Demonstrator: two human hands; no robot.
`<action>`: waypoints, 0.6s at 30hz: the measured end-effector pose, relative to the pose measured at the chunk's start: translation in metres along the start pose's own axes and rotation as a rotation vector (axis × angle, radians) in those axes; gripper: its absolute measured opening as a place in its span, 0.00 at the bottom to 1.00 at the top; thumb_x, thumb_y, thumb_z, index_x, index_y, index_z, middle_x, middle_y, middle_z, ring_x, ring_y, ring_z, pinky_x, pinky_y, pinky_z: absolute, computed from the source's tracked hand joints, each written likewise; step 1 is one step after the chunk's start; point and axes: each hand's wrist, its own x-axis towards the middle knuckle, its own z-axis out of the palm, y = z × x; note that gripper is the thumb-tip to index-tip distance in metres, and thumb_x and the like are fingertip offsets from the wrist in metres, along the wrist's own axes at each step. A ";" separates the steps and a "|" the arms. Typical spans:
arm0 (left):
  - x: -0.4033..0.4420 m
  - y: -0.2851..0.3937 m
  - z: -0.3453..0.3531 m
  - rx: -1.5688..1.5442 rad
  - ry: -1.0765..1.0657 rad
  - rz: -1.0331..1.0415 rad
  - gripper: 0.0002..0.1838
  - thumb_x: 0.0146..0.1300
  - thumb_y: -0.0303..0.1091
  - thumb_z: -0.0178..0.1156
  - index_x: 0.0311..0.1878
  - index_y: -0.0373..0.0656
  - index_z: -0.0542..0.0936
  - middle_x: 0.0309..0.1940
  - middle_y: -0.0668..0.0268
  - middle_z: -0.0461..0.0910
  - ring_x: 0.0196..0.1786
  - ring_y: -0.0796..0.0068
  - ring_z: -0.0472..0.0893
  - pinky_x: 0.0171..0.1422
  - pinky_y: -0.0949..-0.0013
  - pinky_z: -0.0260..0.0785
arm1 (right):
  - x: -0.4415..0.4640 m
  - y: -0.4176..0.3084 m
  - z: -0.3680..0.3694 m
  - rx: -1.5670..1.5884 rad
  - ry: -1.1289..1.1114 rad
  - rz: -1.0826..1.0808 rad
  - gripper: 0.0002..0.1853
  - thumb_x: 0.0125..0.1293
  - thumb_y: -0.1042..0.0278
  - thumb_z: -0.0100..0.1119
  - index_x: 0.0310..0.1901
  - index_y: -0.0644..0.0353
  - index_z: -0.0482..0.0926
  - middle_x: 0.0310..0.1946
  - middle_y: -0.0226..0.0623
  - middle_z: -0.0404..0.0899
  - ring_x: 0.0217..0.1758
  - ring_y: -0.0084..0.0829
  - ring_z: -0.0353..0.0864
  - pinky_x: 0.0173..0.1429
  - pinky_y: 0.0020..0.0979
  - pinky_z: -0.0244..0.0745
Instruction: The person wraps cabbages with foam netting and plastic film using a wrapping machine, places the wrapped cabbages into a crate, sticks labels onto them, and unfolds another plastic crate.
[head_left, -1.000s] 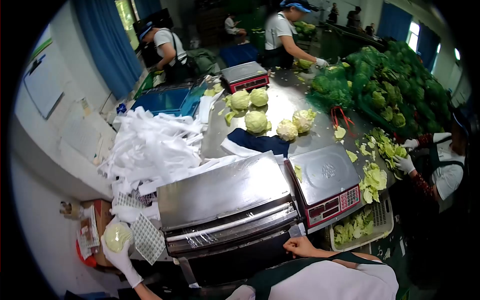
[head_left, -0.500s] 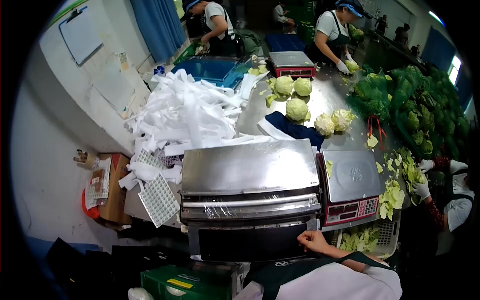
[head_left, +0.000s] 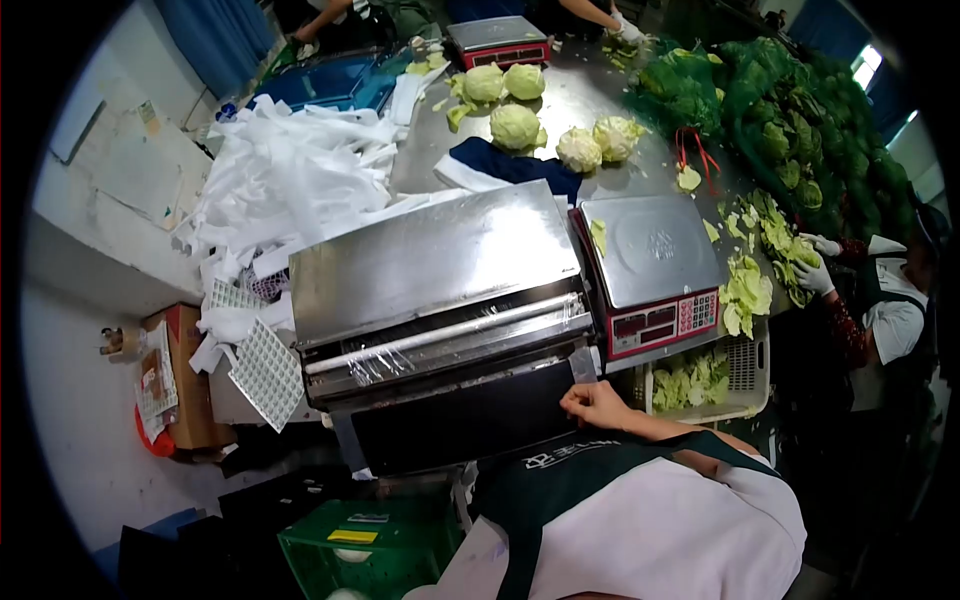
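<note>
My right hand [head_left: 597, 404] is bare and closed, its fingers bent together at the front right corner of the wrapping machine [head_left: 440, 270]. Whatever those fingers hold, if anything, is too small to make out. My left hand does not show. Right of the machine stands a scale [head_left: 655, 255] with a red front and a leaf scrap on its plate. Beyond lie several trimmed cabbages [head_left: 515, 127] and a dark blue cloth [head_left: 510, 167]. At the lower left, a green crate [head_left: 375, 540] has a pale round thing inside.
White foam strips [head_left: 290, 170] are heaped at the left, above a sticker sheet [head_left: 267, 375] and a cardboard box [head_left: 190, 400]. Netted cabbages [head_left: 810, 130] fill the back right. A basket of leaves [head_left: 745, 375] sits below the scale. A co-worker's gloved hands [head_left: 815, 265] touch leaves at the right.
My left hand, which held a pale cabbage at the lower left, has left the view. My right hand stays near the machine's corner. The view has shifted, and the green crate now shows.
</note>
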 end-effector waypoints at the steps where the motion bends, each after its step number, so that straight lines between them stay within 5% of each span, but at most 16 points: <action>1: -0.021 0.001 -0.048 -0.065 -0.184 0.112 0.09 0.50 0.42 0.56 0.28 0.50 0.81 0.30 0.71 0.80 0.32 0.78 0.77 0.32 0.74 0.68 | 0.000 0.000 0.001 0.001 0.010 0.007 0.12 0.62 0.63 0.56 0.30 0.65 0.78 0.20 0.33 0.79 0.17 0.19 0.76 0.24 0.21 0.71; 2: 0.016 0.019 0.043 -0.347 0.015 0.050 0.09 0.48 0.41 0.58 0.23 0.47 0.80 0.23 0.70 0.79 0.24 0.75 0.76 0.26 0.71 0.67 | 0.001 0.002 0.002 0.004 0.011 0.015 0.12 0.62 0.63 0.56 0.30 0.65 0.77 0.20 0.33 0.78 0.17 0.19 0.76 0.23 0.21 0.71; 8: 0.015 0.063 0.030 -0.583 0.027 0.378 0.09 0.48 0.39 0.59 0.23 0.44 0.80 0.19 0.68 0.78 0.21 0.73 0.75 0.24 0.69 0.66 | 0.002 -0.003 -0.001 -0.063 -0.035 -0.030 0.12 0.61 0.63 0.55 0.30 0.64 0.78 0.17 0.32 0.77 0.15 0.20 0.75 0.22 0.23 0.69; 10: 0.026 0.077 0.054 -0.973 1.306 0.612 0.09 0.48 0.38 0.60 0.26 0.44 0.82 0.22 0.66 0.80 0.24 0.73 0.76 0.27 0.68 0.68 | 0.002 -0.004 -0.005 -0.146 -0.093 -0.066 0.12 0.61 0.62 0.56 0.30 0.64 0.78 0.17 0.33 0.77 0.16 0.21 0.75 0.25 0.24 0.70; 11: 0.027 0.077 0.060 -0.952 1.339 0.651 0.06 0.47 0.37 0.62 0.26 0.47 0.83 0.21 0.66 0.80 0.24 0.70 0.78 0.28 0.67 0.69 | 0.003 -0.003 -0.008 -0.167 -0.106 -0.048 0.12 0.61 0.62 0.55 0.30 0.64 0.78 0.17 0.33 0.77 0.16 0.22 0.76 0.25 0.24 0.70; 12: 0.027 0.074 0.066 -0.951 1.148 0.628 0.09 0.49 0.39 0.61 0.31 0.45 0.81 0.25 0.65 0.79 0.28 0.70 0.77 0.32 0.67 0.68 | 0.003 -0.003 -0.008 -0.183 -0.126 -0.029 0.12 0.61 0.62 0.55 0.30 0.64 0.78 0.17 0.33 0.77 0.17 0.22 0.77 0.25 0.24 0.70; 14: 0.014 0.078 0.032 -0.836 0.306 0.430 0.16 0.53 0.42 0.59 0.41 0.41 0.76 0.35 0.63 0.77 0.37 0.69 0.76 0.41 0.67 0.67 | 0.000 -0.001 -0.011 -0.174 -0.112 -0.058 0.12 0.61 0.63 0.55 0.30 0.65 0.78 0.17 0.32 0.76 0.17 0.22 0.77 0.25 0.24 0.70; 17: -0.009 0.088 -0.019 -0.973 -0.202 0.345 0.28 0.60 0.46 0.56 0.56 0.35 0.69 0.50 0.60 0.74 0.49 0.67 0.73 0.55 0.68 0.64 | 0.005 0.007 -0.011 -0.053 -0.133 -0.063 0.10 0.61 0.66 0.54 0.33 0.66 0.78 0.20 0.33 0.77 0.19 0.20 0.77 0.25 0.23 0.73; 18: -0.016 0.102 -0.001 -1.525 -0.069 0.182 0.13 0.62 0.38 0.52 0.35 0.37 0.77 0.26 0.63 0.76 0.26 0.68 0.75 0.29 0.63 0.67 | 0.005 -0.001 -0.014 -0.144 -0.161 -0.013 0.09 0.61 0.68 0.56 0.35 0.67 0.78 0.24 0.36 0.79 0.23 0.21 0.78 0.27 0.23 0.74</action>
